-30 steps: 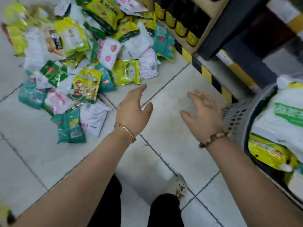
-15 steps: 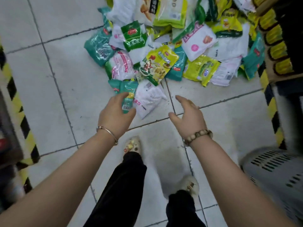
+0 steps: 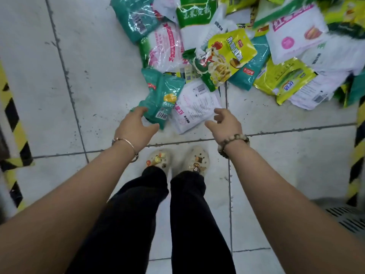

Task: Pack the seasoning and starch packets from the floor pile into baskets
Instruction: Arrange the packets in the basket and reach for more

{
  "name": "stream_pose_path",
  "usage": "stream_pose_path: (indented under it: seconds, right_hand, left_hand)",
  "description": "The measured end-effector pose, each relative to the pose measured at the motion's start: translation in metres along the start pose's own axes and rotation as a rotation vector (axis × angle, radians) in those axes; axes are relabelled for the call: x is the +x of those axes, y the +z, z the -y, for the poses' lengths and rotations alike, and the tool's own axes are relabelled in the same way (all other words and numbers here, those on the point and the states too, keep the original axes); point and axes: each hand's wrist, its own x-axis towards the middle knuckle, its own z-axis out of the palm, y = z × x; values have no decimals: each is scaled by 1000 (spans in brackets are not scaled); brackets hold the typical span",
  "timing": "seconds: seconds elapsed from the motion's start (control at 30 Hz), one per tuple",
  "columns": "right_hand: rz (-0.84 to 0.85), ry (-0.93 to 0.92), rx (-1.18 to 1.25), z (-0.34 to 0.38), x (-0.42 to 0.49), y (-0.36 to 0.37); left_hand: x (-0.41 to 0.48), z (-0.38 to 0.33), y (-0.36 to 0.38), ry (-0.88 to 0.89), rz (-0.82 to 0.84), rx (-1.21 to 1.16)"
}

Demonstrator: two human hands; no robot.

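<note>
Reach has arrived at pile [image 3: 227,52]: left hand [image 3: 136,125] spread, touching teal packet [image 3: 162,93]; right hand [image 3: 225,123] loose, empty, beside white packet [image 3: 195,109]; grab likely next.

- Your left wrist carries a thin metal bangle [image 3: 129,145], rose-gold in tone, plain and smooth, sitting just behind your left hand [image 3: 136,127]
- Your right wrist wears a bracelet [image 3: 233,142] of chunky round beads, mottled brown and cream, just behind your right hand [image 3: 227,123]
- Your legs are in loose, plain black trousers [image 3: 142,214]
- Your feet are in cream clogs, the left clog [image 3: 158,161] and the right clog [image 3: 197,160], both studded on top with small coloured charms
</note>
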Motion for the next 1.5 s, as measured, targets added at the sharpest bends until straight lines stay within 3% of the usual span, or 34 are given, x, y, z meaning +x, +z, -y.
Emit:
stream_pose_path:
  seconds: [0.17, 0.23, 0.33, 0.47, 0.57, 0.73, 0.83, 1.0, 1.17, 1.5]
  right_hand:
    - [-36, 268, 197, -25, 83, 22]
    - [36, 358, 260, -39, 113, 38]
    - [165, 513, 371, -52, 140, 62]
    - [134, 586, 675, -60, 171, 92]
    - [74, 542, 863, -58, 182, 101]
    - [10, 476, 1065, -45, 184, 104]
    - [-55, 452, 1079, -44, 181, 101]
    - [-94, 372, 943, -69, 176, 94]
    - [-165, 369, 1037, -76, 105, 61]
    - [-314, 246, 1030, -114, -30, -17]
  left_hand:
    - [64, 20, 38, -44, 58, 39]
    - [92, 30, 51, -44, 56, 107]
    - [127, 40, 68, -67, -72, 164]
    - [155, 45, 81, -30, -255, 177]
    - [174, 46, 84, -43, -232, 46]
    - [200, 31, 75, -224, -31, -302]
    - [209, 26, 71, -228, -14, -174]
    - [195, 27, 64, -64, -71, 270]
    - [137, 17, 53, 85, -46, 468]
    - [23, -49, 23, 266, -131, 354]
